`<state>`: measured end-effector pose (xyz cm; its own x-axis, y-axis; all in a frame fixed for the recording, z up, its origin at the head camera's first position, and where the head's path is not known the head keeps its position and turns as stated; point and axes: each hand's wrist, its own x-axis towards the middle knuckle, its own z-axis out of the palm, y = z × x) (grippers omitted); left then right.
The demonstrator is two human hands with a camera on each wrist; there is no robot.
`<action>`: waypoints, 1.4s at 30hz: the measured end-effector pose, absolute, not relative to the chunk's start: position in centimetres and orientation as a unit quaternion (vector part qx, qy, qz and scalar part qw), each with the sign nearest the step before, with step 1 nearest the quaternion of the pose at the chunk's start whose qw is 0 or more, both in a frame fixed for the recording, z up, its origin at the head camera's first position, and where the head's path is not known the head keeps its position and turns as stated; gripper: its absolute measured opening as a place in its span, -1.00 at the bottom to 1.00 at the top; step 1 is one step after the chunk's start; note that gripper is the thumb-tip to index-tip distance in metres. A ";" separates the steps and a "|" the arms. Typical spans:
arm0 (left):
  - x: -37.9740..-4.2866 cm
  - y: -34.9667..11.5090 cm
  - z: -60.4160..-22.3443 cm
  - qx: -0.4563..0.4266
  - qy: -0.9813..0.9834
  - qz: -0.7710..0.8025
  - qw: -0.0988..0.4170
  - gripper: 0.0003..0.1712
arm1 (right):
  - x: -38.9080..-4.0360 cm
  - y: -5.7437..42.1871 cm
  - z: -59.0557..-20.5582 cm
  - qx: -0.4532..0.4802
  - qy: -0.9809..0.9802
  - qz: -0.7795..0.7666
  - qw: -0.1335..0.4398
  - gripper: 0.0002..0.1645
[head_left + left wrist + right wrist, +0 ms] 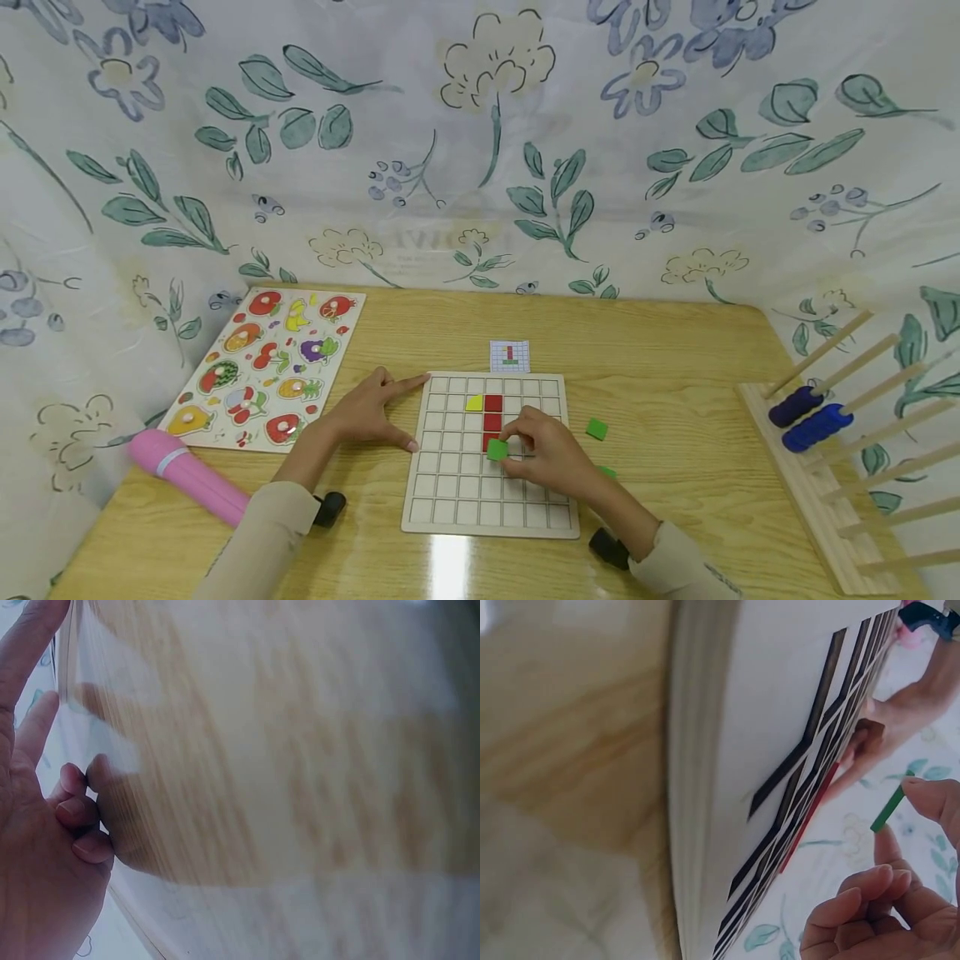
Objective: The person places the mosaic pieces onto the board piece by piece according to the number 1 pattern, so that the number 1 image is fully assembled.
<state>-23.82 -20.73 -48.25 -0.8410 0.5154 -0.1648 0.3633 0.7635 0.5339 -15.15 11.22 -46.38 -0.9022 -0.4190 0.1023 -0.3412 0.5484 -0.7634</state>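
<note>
A square wooden grid board (442, 492) lies on the table. A yellow piece (474, 403) with one rounded corner sits in a cell near the top, beside a column of red square tiles (492, 403). My right hand (547, 454) pinches a green square tile (497, 450) between thumb and index finger, just below the lowest red tile in the head view. In the right wrist view, this green tile (889, 808) is edge-on above the board's surface. My left hand (367, 414) touches the board's left edge with outstretched thumb and index finger; its other fingers are bent.
Loose green tiles (597, 429) lie right of the board, one partly behind my right forearm. A small pattern card (498, 358) sits at the board's top edge. A fruit puzzle (255, 383) and pink cylindrical object (202, 479) are left; a wooden peg rack (810, 492) with blue rings stands right.
</note>
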 end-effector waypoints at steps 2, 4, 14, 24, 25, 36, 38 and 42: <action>-23.8 -20.8 -48.3 0.236 0.927 0.249 0.154 0.28 | -15.2 11.0 -46.4 -0.221 0.876 -0.427 0.045 -0.78; -23.8 -20.8 -48.3 0.234 0.927 0.248 0.157 0.28 | -15.3 10.8 -46.4 -0.223 0.874 -0.428 0.046 -0.79; -23.9 -20.7 -48.4 0.229 0.925 0.256 0.164 0.29 | -15.3 9.1 -46.3 -0.218 0.884 -0.406 0.078 -0.84; -23.8 -20.7 -48.2 0.223 0.927 0.252 0.164 0.28 | -15.5 8.4 -46.7 -0.240 0.904 -0.347 0.073 -0.84; -23.8 -20.7 -48.2 0.222 0.927 0.252 0.164 0.28 | -15.5 8.4 -46.8 -0.242 0.904 -0.346 0.073 -0.84; -23.9 -20.7 -48.4 0.223 0.926 0.256 0.166 0.28 | -15.3 8.1 -47.1 -0.267 0.911 -0.306 0.068 -0.75; -23.8 -20.8 -48.4 0.225 0.925 0.256 0.165 0.28 | -15.2 8.0 -47.1 -0.274 0.913 -0.297 0.056 -0.73; -23.9 -20.8 -48.5 0.226 0.926 0.256 0.164 0.28 | -15.1 7.9 -47.1 -0.278 0.917 -0.283 0.037 -0.70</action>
<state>-23.89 -20.75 -48.47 -0.8443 0.5016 -0.1888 0.3336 0.7676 0.5473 -15.07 7.93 -47.15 -0.8428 -0.5308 0.0887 -0.4884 0.6851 -0.5405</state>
